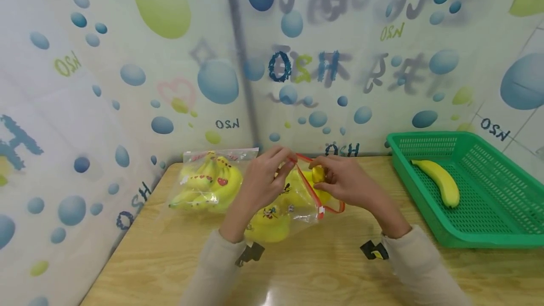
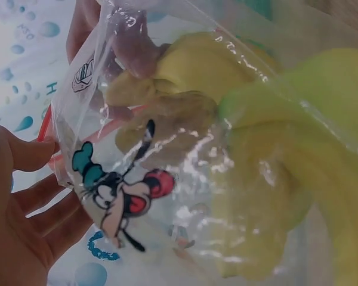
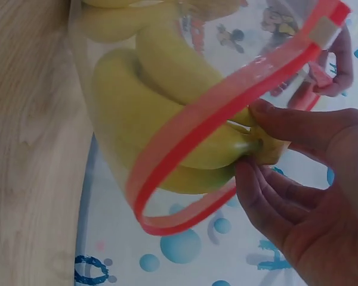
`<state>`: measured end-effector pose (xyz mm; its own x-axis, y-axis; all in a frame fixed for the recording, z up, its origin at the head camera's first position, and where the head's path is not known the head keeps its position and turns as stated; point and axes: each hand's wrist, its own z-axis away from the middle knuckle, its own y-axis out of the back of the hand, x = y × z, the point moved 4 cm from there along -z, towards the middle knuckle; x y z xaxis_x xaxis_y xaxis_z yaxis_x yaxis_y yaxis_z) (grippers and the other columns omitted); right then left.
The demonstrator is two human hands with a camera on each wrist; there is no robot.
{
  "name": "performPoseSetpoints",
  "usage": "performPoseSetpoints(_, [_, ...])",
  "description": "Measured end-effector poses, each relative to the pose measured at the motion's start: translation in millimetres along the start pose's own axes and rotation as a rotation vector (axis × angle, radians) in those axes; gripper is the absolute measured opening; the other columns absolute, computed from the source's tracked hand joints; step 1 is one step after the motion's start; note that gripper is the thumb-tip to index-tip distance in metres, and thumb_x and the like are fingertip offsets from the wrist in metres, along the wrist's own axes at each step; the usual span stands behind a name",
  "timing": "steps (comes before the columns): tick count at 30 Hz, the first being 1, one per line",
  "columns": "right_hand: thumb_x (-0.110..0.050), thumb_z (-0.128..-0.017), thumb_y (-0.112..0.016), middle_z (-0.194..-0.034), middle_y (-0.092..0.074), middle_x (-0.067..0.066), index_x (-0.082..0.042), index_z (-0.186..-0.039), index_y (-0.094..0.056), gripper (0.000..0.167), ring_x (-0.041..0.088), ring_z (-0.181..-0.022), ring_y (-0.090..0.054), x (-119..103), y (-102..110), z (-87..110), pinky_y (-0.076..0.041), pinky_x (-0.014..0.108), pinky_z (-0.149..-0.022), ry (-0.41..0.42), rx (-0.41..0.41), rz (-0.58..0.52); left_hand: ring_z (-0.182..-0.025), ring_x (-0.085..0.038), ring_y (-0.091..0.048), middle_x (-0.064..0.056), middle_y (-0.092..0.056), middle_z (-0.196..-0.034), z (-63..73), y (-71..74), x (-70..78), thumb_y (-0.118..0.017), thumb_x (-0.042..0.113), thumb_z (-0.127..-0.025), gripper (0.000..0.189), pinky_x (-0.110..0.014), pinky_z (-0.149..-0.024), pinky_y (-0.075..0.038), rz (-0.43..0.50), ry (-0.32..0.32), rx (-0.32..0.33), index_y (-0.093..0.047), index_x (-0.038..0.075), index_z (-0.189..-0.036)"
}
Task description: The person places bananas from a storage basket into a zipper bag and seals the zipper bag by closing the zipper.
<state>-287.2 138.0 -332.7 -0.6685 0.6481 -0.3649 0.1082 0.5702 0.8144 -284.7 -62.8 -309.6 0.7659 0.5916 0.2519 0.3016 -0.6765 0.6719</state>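
Note:
A clear zip bag [image 1: 302, 212] with a red zipper edge and cartoon prints lies in the middle of the table, its mouth open toward the right. My left hand [image 1: 267, 176] pinches the upper part of that red edge between thumb and fingers. In the right wrist view, my right hand [image 3: 313, 179] grips the stem end of a bunch of bananas [image 3: 179, 101] at the bag's mouth. Most of this bunch is inside the bag, behind the plastic. More yellow bananas [image 2: 256, 220] show through the film in the left wrist view.
Another clear bag [image 1: 208, 188] of bananas, printed with red hearts, lies to the left. A green basket [image 1: 408, 197] stands at the right with a single banana [image 1: 439, 181] in it. The patterned wall [image 1: 289, 112] rises behind the wooden table [image 1: 297, 277].

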Motion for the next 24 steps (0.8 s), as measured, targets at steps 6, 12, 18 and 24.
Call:
performPoseSetpoints(6, [-0.009,-0.084,-0.085,-0.096,-0.074,0.004,-0.007,-0.12,-0.069,0.039,0.011,-0.073,-0.07,1.7,-9.0,-4.4,-0.059,0.022,-0.067,0.007,-0.008,-0.006,-0.07,-0.011,-0.052,0.002,-0.069,-0.099,-0.4,-0.2,-1.0,-0.064,0.012,-0.102,0.006,-0.022,-0.063,-0.046,0.004,-0.007,0.0,-0.068,0.015,-0.101])
performPoseSetpoints(12, [-0.01,-0.084,-0.086,-0.099,-0.078,0.006,-0.007,-0.122,-0.073,0.041,0.01,-0.073,-0.074,0.2,-16.9,-3.0,-0.059,0.022,-0.065,-0.01,0.004,0.078,-0.069,-0.01,-0.053,0.002,-0.069,-0.098,0.6,-5.5,-0.6,-0.062,0.013,-0.104,0.008,-0.021,-0.063,-0.047,0.007,-0.014,-0.017,-0.069,0.015,-0.103])
performPoseSetpoints(18, [-0.011,-0.087,-0.083,-0.099,-0.079,0.006,-0.011,-0.126,-0.073,0.041,0.006,-0.071,-0.07,-1.2,-25.2,-8.4,-0.056,0.018,-0.063,-0.004,-0.026,0.082,-0.069,-0.011,-0.053,0.001,-0.069,-0.101,1.6,-6.3,0.1,-0.062,0.015,-0.104,0.007,-0.022,-0.064,-0.048,0.005,-0.001,-0.03,-0.069,0.016,-0.104])
performPoseSetpoints(24, [-0.005,-0.087,-0.08,-0.101,-0.08,0.008,-0.01,-0.12,-0.077,0.034,0.01,-0.072,-0.075,3.7,-33.5,-8.4,-0.059,0.022,-0.064,-0.044,-0.001,0.059,-0.074,-0.012,-0.056,0.001,-0.069,-0.105,0.2,-6.0,0.5,-0.062,0.015,-0.104,0.008,-0.023,-0.067,-0.05,0.003,-0.01,-0.041,-0.069,0.015,-0.104])
